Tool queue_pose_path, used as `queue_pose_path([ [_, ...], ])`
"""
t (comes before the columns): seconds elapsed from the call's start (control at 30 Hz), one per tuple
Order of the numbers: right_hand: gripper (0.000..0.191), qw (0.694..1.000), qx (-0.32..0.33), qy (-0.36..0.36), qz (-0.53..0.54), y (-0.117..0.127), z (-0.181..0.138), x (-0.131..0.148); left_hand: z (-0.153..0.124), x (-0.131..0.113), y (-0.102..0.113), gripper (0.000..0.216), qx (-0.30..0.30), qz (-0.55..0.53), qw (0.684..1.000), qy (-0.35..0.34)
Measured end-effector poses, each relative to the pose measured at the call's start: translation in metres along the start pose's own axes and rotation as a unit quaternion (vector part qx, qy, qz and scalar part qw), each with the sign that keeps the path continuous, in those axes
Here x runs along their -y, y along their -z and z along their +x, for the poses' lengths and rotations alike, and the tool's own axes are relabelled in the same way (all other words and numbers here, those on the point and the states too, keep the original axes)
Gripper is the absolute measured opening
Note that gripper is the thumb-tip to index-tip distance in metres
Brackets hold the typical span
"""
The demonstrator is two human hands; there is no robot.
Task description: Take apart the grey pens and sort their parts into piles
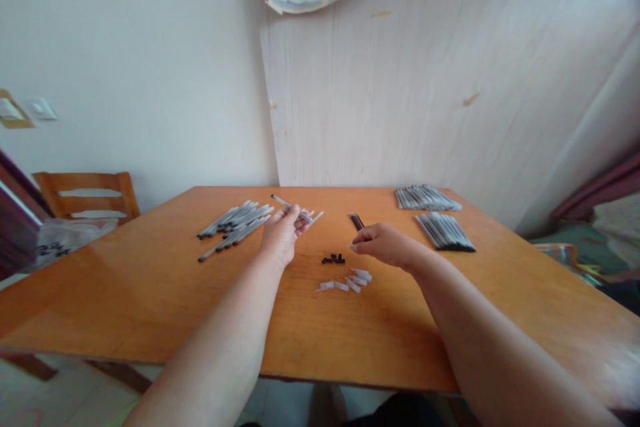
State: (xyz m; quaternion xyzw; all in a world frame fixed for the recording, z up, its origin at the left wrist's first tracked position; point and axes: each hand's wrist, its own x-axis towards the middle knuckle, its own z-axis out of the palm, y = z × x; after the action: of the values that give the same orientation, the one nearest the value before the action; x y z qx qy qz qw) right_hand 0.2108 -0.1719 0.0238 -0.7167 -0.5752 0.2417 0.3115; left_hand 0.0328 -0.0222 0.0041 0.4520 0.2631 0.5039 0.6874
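Note:
My left hand (283, 232) is closed around a few grey pen barrels (295, 208) that stick out past its fingers, above the orange wooden table (150, 293). To its left lies a loose pile of grey pen barrels (234, 223). My right hand (383, 242) is curled in a pinch just right of a small cluster of black caps (333, 259); what the fingertips hold is too small to name. Several clear small tips (350, 280) lie below the caps. A dark pen piece (357, 221) rests just beyond my right hand.
Two neat stacks of grey pens (425, 197) (445, 231) lie at the table's far right. A wooden chair (87, 192) stands at the left, with a plastic bag (65, 237) of dark parts beside it. A pale wall panel (400, 93) rises behind the table.

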Motion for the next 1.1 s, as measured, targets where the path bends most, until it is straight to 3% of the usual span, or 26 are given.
queue_pose_path([
  [0.3,0.016,0.988,0.115,0.035,-0.096,0.007,-0.002,-0.01,0.003,0.002,0.003,0.017,-0.005,0.033,0.999,0.017],
  [0.5,0.015,0.982,0.134,0.084,-0.104,0.001,0.001,-0.007,0.0,0.0,0.001,0.016,-0.016,0.037,0.999,0.024],
  [0.97,0.014,0.968,0.194,0.038,-0.155,0.005,-0.006,0.002,0.001,0.004,0.003,0.024,0.009,0.082,0.995,0.048],
  [1.1,0.017,0.978,0.145,0.047,-0.144,0.005,-0.005,0.001,-0.004,0.003,0.001,0.024,0.025,0.111,0.993,0.037],
])
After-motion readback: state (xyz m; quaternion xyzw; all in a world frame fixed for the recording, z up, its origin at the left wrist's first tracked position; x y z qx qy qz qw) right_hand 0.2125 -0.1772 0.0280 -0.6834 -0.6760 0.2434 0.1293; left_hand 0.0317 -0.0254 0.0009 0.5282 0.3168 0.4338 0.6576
